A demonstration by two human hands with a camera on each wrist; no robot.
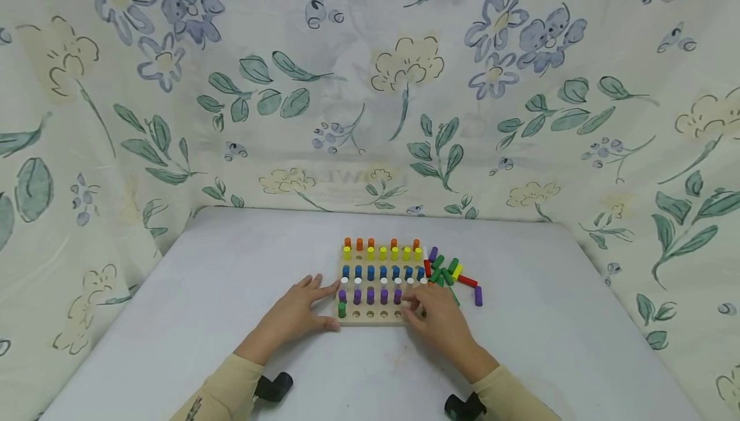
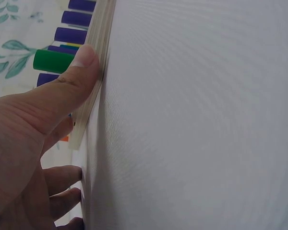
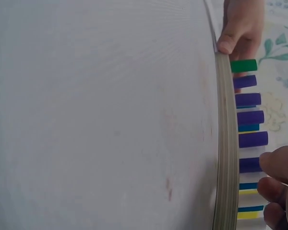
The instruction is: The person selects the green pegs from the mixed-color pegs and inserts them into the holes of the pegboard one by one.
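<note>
A wooden pegboard (image 1: 370, 320) bears rows of coloured pegs. My left hand (image 1: 297, 308) braces its front left corner, fingers spread; the thumb (image 2: 86, 56) presses the front edge near a green peg (image 2: 53, 61). My right hand (image 1: 440, 319) is over the board's right part, and its fingertips pinch the last purple peg (image 3: 249, 165) of the purple row, which stands in the board. Other purple pegs (image 1: 370, 296) stand to its left. Behind them are white pegs (image 1: 358, 283), blue pegs (image 1: 370, 272), yellow pegs (image 1: 383, 254) and orange pegs (image 1: 360, 243).
Loose pegs lie on the white table (image 1: 260, 241) right of the board: several green pegs (image 1: 447, 276), red pegs (image 1: 467, 281), purple pegs (image 1: 478, 296) and a yellow peg (image 1: 457, 272). A floral cloth (image 1: 358, 87) hangs behind and at both sides.
</note>
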